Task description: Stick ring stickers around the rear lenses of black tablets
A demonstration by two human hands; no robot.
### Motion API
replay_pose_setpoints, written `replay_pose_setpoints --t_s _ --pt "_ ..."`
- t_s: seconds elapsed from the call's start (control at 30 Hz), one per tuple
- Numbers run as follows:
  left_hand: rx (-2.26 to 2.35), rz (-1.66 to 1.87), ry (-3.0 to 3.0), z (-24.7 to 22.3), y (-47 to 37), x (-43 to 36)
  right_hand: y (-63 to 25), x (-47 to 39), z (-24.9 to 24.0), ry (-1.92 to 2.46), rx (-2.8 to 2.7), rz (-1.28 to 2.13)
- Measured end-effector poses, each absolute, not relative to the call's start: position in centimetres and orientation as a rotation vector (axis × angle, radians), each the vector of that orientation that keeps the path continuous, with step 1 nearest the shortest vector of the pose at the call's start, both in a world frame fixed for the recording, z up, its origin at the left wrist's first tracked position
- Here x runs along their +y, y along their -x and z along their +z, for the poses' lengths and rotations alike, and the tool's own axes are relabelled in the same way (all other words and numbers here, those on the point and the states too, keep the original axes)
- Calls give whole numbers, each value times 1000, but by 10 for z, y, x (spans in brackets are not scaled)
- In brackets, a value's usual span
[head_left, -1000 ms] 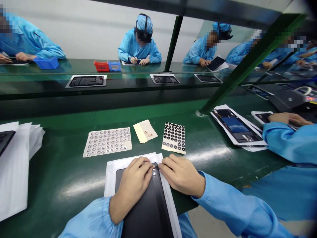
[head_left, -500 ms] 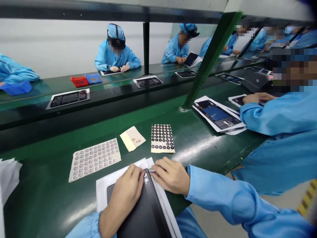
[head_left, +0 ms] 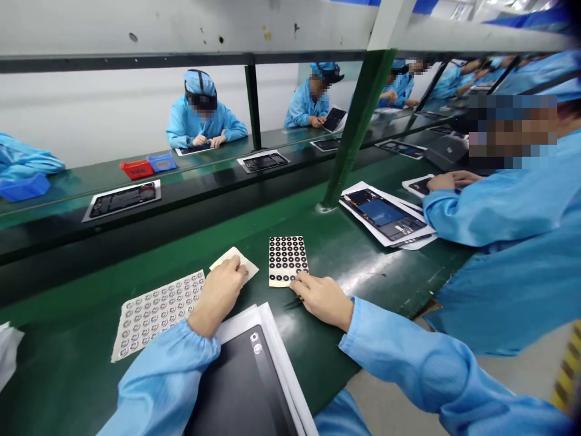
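My left hand (head_left: 221, 292), fingers curled together, rests on a small cream paper (head_left: 247, 266); whatever may be between the fingertips is hidden. My right hand (head_left: 323, 298) is closed around thin dark tweezers (head_left: 297, 298), mostly covered by the fingers. Its fingertips are at the lower right corner of a sheet of black ring stickers (head_left: 287, 257). Partly behind my left wrist lies a larger sheet of round clear-looking stickers (head_left: 154, 312). A dark tablet back panel (head_left: 245, 387), with two camera openings near its top corner, lies in front of me on white sheets (head_left: 276, 339).
A green post (head_left: 358, 133) rises from the green bench (head_left: 331, 363). To the right, a co-worker's sleeve (head_left: 490, 212) is near an opened tablet (head_left: 385, 213) on paper. More tablets (head_left: 122, 198) and red (head_left: 136, 169) and blue bins (head_left: 162, 161) are across the bench.
Both hands have left the top corner of the tablet panel. My left hand has moved up onto the cream paper, my right hand to the ring sticker sheet. The camera view has shifted.
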State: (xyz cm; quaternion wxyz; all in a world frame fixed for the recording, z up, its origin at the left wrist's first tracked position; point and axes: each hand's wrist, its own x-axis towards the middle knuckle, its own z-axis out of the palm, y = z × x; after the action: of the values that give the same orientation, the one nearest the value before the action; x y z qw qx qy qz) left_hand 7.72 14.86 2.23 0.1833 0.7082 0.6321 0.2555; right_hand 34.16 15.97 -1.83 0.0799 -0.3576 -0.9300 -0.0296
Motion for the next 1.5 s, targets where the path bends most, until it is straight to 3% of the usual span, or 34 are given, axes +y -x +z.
replay_pose_setpoints --t_s 0.27,0.47,0.57,0.87,1.0,1.13,1.23,1.5 --pt "1476 778 -1264 -2 -130 140 -345 160 -32 869 -2531 57" --pt "1350 928 -999 -16 -139 141 -328 181 -26 824 -2172 571" --pt "1346 954 -974 -17 -138 138 -313 190 -26 833 -2170 667" --pt "1454 915 -1140 -11 -145 132 -319 198 -13 1056 -1899 464" --pt "1584 934 -1311 15 -118 108 -316 153 -5 672 -2107 405" --pt "1742 787 -1540 29 -84 63 -305 108 -11 264 -2475 138" --pt "1791 647 -1707 21 -70 26 -301 97 -14 262 -2543 84" --pt "1783 849 -1716 3 -52 2 -294 77 -8 382 -2641 119"
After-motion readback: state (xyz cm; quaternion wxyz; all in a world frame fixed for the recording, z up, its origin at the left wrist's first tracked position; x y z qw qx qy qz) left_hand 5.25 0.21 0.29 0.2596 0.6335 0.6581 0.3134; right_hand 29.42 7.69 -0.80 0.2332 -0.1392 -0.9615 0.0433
